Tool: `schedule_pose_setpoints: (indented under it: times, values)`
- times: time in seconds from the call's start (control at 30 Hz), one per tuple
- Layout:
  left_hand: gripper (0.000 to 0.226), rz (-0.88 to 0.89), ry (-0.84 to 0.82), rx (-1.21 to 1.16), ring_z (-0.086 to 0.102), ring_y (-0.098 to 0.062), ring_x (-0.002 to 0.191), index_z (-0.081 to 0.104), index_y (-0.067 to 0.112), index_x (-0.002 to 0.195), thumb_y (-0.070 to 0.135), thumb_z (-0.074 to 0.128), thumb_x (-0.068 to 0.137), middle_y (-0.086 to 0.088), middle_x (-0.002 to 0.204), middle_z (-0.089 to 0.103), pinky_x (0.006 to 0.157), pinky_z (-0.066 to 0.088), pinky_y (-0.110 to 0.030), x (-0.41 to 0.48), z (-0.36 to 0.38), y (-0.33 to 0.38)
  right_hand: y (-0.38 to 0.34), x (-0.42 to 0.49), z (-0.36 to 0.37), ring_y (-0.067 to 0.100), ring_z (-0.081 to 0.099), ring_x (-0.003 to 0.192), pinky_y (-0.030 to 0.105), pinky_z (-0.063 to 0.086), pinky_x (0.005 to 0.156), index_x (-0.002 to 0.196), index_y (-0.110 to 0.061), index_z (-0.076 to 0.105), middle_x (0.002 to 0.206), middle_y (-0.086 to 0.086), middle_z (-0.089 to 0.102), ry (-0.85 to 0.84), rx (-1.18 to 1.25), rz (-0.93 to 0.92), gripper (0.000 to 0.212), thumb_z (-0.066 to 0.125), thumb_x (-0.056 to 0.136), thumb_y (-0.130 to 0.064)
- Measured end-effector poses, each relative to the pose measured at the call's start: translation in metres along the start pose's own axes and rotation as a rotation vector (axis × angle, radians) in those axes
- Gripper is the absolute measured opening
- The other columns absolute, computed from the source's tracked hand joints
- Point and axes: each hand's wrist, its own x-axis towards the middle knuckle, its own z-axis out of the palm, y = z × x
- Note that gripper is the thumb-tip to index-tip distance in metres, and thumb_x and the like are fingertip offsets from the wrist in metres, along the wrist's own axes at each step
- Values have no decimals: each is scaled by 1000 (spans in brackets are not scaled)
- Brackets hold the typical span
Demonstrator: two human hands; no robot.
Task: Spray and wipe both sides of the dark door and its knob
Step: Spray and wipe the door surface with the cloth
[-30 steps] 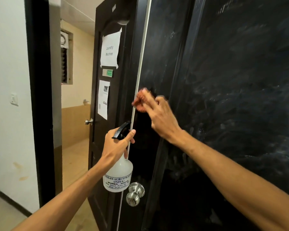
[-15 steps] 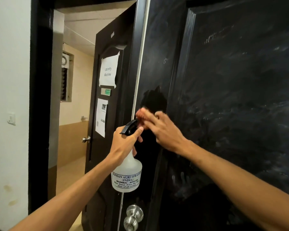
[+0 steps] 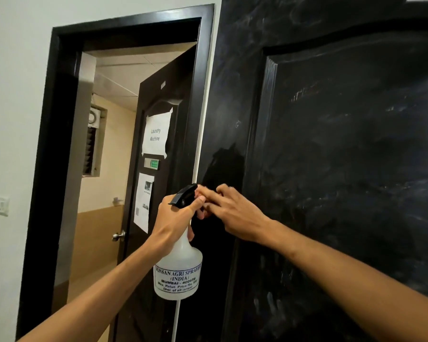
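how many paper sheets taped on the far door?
2. The "Laundry Machine" sheet sits high on the far door; the printed notice hangs lower, under the small green sign. More could hide behind the left hand.

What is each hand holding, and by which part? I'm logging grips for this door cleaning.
The left hand grips the spray bottle by its neck, under the black trigger head. The right hand lies against the dark door; whether it holds anything cannot be told.

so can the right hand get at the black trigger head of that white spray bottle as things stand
Probably yes. The right hand rests against the dark door, its fingertips right beside the white spray bottle's black trigger head. Only the left hand, gripping the neck, crowds it.
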Motion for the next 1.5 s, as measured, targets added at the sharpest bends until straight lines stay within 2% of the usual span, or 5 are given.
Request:
schedule_pose_setpoints:
  times: [0.67, 0.9, 1.1, 1.3, 1.5]
  values:
    - [26, 101, -66, 87, 52, -25, 39, 70, 5, 106, 31, 68, 101, -15, 83, 77, 53, 56, -35, 72, 5, 64, 143, 90, -87, 30, 40, 107, 44, 42, 89, 141, -18, 58, 162, 5, 38, 368, -129, 465, 54, 55, 87, -10]
    - [24, 99, -85, 46, 53, -25, 41, 70, 4, 104, 27, 69, 101, -16, 79, 75, 41, 49, -29, 90, 8, 86, 131, 66, -72, 29, 32, 129, 38, 29, 103, 147, -20, 48, 170, 9, 19, 136, -235, 49, 64, 54, 83, -19]
    - [37, 101, -36, 84, 50, -24, 37, 67, -9, 101, 27, 70, 100, -26, 88, 75, 41, 47, -26, 114, 10, 116, 194, 109, -120, 36, 41, 112, 55, 43, 101, 138, -9, 55, 147, 14, 28, 434, -164, 496, 50, 56, 88, -5]
    - [29, 131, -45, 148, 51, -21, 38, 68, -4, 98, 25, 65, 103, -18, 74, 70, 38, 46, -25, 137, 8, 140, 183, 112, -109, 33, 43, 116, 45, 42, 95, 142, -12, 55, 143, 17, 42, 207, -257, 41, 61, 63, 81, -11]
    - [32, 197, -58, 144, 51, -17, 35, 72, -5, 96, 27, 71, 100, -24, 83, 76, 41, 46, -26, 161, 5, 163, 221, 149, -139, 33, 43, 111, 48, 44, 100, 135, -11, 64, 135, 13, 45, 498, -205, 515, 47, 54, 89, -4]
